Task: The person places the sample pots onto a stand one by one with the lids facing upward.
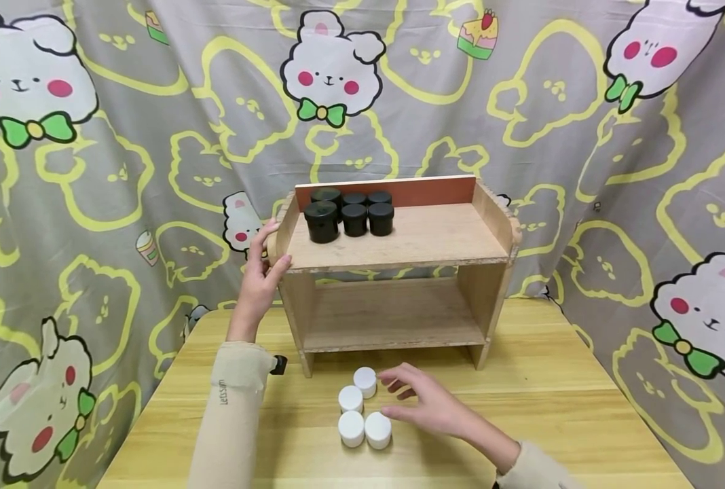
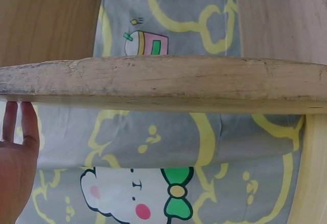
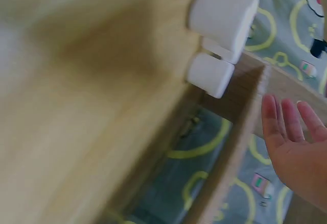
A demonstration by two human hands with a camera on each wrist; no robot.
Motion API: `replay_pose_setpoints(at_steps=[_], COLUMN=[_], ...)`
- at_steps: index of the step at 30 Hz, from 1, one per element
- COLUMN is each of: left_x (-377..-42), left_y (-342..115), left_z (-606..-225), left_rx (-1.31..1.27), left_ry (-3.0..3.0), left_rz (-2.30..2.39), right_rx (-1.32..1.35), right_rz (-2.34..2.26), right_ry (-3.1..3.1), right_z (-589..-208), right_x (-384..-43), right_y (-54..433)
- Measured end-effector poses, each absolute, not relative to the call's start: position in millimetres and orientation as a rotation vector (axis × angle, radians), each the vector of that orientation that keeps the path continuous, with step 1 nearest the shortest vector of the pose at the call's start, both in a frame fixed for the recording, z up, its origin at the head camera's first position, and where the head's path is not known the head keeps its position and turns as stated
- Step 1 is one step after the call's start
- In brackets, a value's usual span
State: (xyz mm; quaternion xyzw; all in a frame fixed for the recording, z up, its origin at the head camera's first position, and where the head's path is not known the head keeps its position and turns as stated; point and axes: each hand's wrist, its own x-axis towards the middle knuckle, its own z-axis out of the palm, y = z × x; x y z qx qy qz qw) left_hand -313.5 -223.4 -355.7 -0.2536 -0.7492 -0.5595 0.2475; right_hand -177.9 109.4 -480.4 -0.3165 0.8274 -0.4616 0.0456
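Four white jars (image 1: 375, 426) are standing clustered on the table (image 1: 491, 421) before the wooden shelf (image 1: 411, 250). The right hand (image 1: 426, 401) is hovering just beside them, fingers loosely bent, thumb apart. The left hand (image 1: 258, 275) is pinching the shelf's side between thumb and fingers. Six black jars (image 1: 354, 221) are standing on the upper board.

Head: bright, even light; soft shadows on tabletop (image 1: 552, 407); curtain (image 1: 436, 88) stretched at edges | Left wrist: dimmer, flat | Right wrist: blurred tabletop, pale glare far left, broad shadow upper left
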Motion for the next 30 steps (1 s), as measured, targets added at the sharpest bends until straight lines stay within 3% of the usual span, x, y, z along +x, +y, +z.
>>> replay_pose_setpoints(at_steps=[8, 30], left_x=[-313, -313], left_y=[-225, -224], left_z=[-355, -357], left_rx=[-0.686, -0.687], left_ry=[-2.035, -2.039], left_rz=[-1.528, -1.533], right_rx=[-0.843, -0.863], right_rz=[-1.393, -1.250], right_ry=[2.374, 2.449], right_z=[-506, -525], right_x=[-181, -184], right_y=[104, 89])
